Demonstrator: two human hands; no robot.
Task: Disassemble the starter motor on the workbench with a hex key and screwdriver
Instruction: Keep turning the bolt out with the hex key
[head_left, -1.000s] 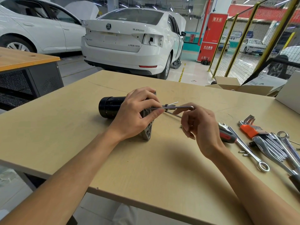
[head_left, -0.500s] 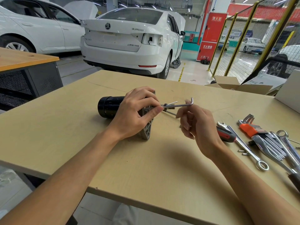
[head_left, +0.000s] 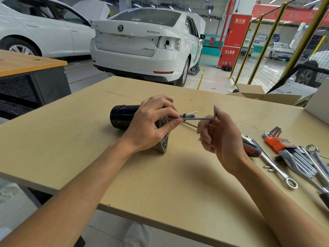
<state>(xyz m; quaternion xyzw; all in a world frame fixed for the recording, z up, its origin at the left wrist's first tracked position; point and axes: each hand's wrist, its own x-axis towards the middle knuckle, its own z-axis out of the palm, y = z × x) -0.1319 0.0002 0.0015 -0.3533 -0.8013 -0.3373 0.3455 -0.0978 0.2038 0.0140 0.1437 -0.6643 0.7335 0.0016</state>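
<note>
The starter motor (head_left: 121, 115), a black cylinder with a grey flange (head_left: 163, 143), lies on its side on the workbench (head_left: 160, 184). My left hand (head_left: 151, 125) curls over the motor's flange end, its thumb and fingertips steadying the long shaft of an L-shaped hex key (head_left: 199, 118). The key's tip sits at the flange face. To the right, my right hand (head_left: 220, 138) pinches the key's short arm, which points up. A screwdriver (head_left: 251, 148) with a red and black handle lies on the bench behind my right hand, partly hidden.
At the right of the bench lie a hex key set in an orange holder (head_left: 277, 142), several spanners (head_left: 274, 164) and a few small loose screws (head_left: 268, 168). An open cardboard box (head_left: 258, 95) stands at the far right edge. White cars are parked beyond.
My right hand has turned the hex key: its short arm lay level a second ago and now points up. My left hand and the motor have stayed in place.
</note>
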